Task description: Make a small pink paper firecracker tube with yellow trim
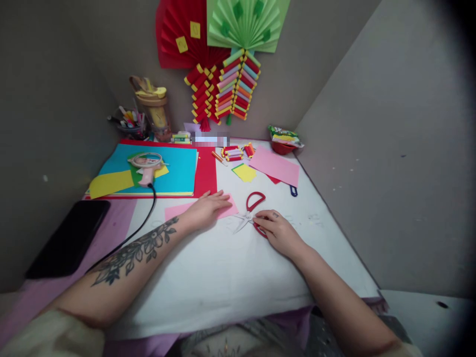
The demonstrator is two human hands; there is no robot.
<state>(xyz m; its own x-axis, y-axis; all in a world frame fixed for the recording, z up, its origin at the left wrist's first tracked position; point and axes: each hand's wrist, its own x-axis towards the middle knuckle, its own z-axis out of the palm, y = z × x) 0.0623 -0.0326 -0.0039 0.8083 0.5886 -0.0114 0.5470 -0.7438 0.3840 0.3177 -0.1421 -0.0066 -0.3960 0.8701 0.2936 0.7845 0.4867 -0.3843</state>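
Note:
My left hand (210,210) lies flat with fingers stretched over a strip of pink paper (174,211) on the white tabletop. The palm and wrist cover the strip's middle. Just to the right rest scissors (248,216) with red handles, their blades spread apart and pointing left. My right hand (280,233) has its fingers closed on the nearer handle loop, while the farther loop stands free. The blade tips are close to the pink strip's right end but do not touch it.
Blue and red sheets (178,171) lie at the back left, under a pink corded tool (148,173). A black slab-like device (69,238) is on the left. Toward the back are small paper rolls (233,153), yellow paper (245,172), a larger pink sheet (277,166) and a red bowl (283,148).

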